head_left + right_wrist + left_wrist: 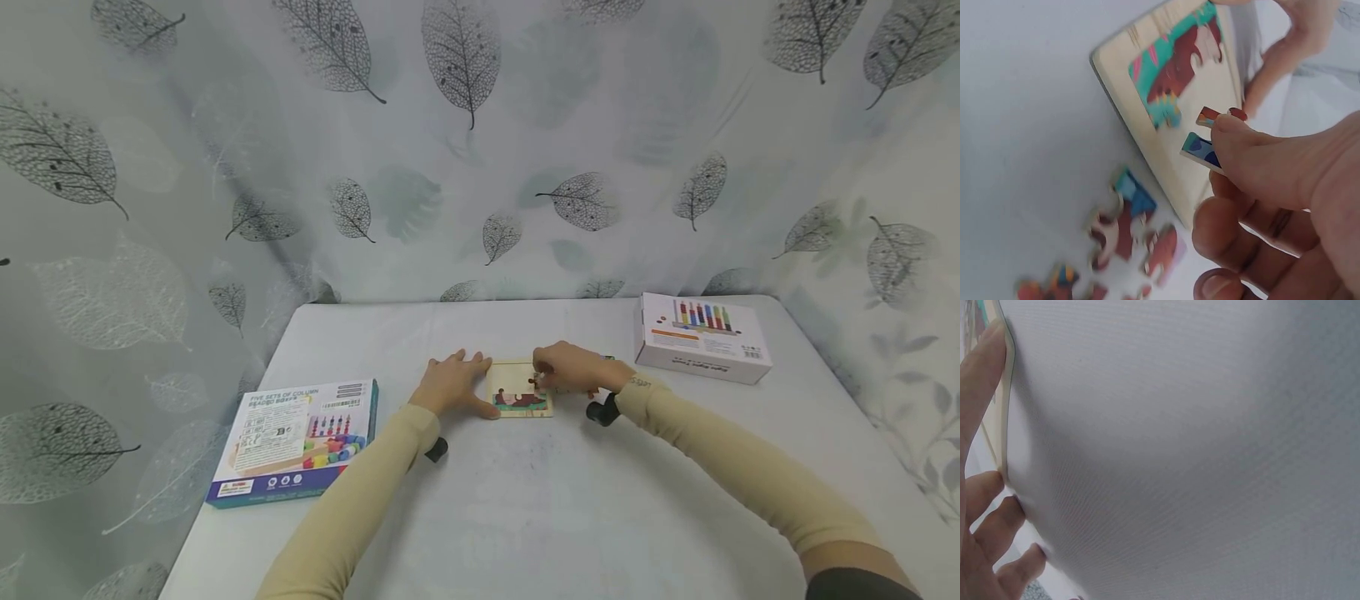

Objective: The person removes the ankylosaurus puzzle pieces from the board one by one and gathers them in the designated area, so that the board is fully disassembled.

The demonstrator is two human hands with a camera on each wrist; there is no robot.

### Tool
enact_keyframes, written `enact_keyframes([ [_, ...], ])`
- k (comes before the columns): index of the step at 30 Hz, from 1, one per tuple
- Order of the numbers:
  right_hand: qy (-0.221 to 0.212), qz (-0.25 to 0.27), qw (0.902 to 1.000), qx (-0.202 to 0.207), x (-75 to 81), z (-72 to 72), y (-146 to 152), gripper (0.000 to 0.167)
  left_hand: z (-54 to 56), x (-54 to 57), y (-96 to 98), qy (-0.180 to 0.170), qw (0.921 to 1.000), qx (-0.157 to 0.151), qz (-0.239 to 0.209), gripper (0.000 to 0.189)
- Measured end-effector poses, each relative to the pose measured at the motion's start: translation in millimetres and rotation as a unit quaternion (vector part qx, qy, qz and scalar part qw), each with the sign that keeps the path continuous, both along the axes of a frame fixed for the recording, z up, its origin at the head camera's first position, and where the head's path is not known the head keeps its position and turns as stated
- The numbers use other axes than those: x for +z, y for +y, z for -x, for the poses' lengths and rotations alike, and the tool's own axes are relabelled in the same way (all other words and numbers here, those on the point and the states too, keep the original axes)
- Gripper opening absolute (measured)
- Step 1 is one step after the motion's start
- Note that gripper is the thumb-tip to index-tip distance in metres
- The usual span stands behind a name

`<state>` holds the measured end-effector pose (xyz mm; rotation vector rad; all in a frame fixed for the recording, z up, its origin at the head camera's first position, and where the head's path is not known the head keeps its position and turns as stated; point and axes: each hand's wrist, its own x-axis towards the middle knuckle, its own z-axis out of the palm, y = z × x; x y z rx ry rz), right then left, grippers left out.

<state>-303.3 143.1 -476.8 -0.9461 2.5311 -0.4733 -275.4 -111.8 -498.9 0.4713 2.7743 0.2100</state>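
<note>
A small wooden jigsaw tray [512, 377] lies on the white table. Its near strip is filled with a brown, green and pink picture, and the rest shows bare wood. My left hand [453, 385] rests at its left edge, fingers spread, thumb [985, 369] on the rim. Over the bare part, my right hand [570, 368] pinches a jigsaw piece [1200, 149] with blue and brown printing between thumb and fingers. Loose jigsaw pieces [1125, 234] lie on the table beside the tray, blurred in the right wrist view and mostly hidden by the right hand in the head view.
A flat box of column beaded boxes [292, 442] lies at the left of the table. Toward the back right stands a white box [705, 337] with colored pegs printed on it. A leaf-patterned curtain [465, 167] hangs behind the table.
</note>
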Motion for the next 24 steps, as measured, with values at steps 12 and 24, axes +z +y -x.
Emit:
enact_keyframes([
  [12, 0.019, -0.025, 0.9987, -0.039, 12.7, -1.4, 55.5, 0.012, 0.7, -3.1, 0.0, 0.013, 0.9998, -0.011, 0.004, 0.106],
  [24, -0.01, -0.059, 0.9971, -0.047, 4.3, -6.2, 100.2, 0.013, 0.3, -1.9, 0.6, 0.015, 0.9998, -0.011, 0.006, 0.105],
])
